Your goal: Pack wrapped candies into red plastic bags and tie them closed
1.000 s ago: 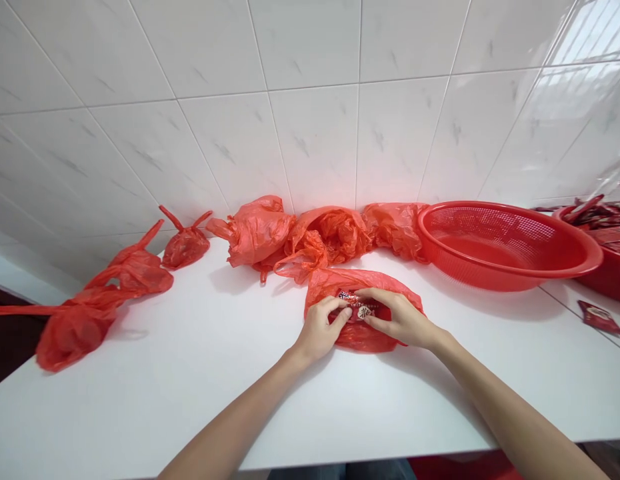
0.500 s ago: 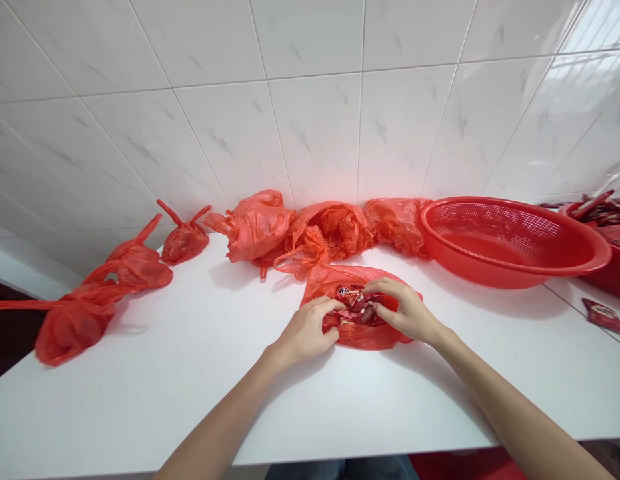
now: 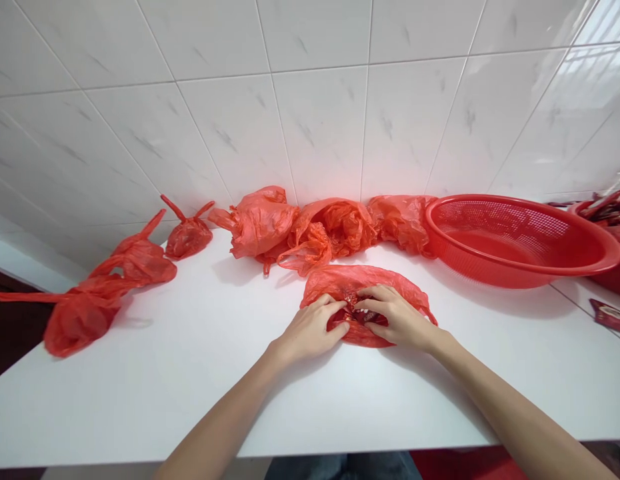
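Note:
A red plastic bag lies on the white table in front of me, its mouth partly drawn in. Small red wrapped snacks show inside the opening, mostly covered by film and fingers. On the bag's left side, my left hand has its fingers curled over the edge, gripping the film. From the right, my right hand pinches the opposite edge, with its fingertips close to those of my left hand.
Several filled red bags line the tiled wall, and knotted ones sit at the left. A red perforated basket stands at the right beside another red container. A dark red packet lies near it.
Both hands have drawn the bag's edges inward, so the opening is narrower and less of the snacks shows. My right hand has moved slightly down and its fingers have closed more.

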Demonstrator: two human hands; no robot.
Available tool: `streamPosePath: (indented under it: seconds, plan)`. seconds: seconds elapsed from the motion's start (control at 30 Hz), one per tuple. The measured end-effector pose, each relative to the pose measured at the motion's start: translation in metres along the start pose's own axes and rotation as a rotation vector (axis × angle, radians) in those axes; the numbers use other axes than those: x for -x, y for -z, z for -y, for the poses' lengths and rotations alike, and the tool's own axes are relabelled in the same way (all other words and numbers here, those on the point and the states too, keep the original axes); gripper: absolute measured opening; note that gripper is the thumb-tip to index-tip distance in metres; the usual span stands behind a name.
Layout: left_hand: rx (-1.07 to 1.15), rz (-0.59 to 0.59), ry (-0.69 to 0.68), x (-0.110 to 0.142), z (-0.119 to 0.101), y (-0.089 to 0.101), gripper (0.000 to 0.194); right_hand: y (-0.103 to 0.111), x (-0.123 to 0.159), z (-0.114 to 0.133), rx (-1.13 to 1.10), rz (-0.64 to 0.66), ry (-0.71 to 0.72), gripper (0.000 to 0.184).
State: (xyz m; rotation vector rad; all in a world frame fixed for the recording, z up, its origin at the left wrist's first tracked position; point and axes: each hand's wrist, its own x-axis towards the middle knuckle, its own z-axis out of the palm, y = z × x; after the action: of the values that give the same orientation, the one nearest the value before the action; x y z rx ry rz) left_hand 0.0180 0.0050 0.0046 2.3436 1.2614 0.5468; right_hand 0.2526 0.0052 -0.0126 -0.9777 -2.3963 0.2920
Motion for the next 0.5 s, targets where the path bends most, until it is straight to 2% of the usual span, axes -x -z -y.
streamPosePath:
  seconds: [0.13,0.23,0.37,0.43,0.5]
  plan:
    - [0.144,-0.062,-0.013,-0.007,0.002,-0.006,0.031,-0.003,-0.001,0.0,0.031,0.003,0.005,0.034]
    - [0.266,-0.05,0.011,-0.009,0.003,-0.004,0.038,-0.004,0.0,0.001,0.048,-0.015,-0.003,0.036]
    - [0.377,-0.014,0.045,-0.008,0.004,0.003,0.022,-0.004,0.0,-0.001,0.037,-0.039,-0.029,0.036]
    - [0.423,-0.074,0.028,-0.008,0.003,0.007,0.018,-0.003,0.0,-0.001,0.017,-0.057,-0.037,0.039]
    - [0.49,-0.183,0.016,-0.008,0.001,0.01,0.018,0.0,0.0,0.001,-0.025,-0.092,-0.052,0.043]
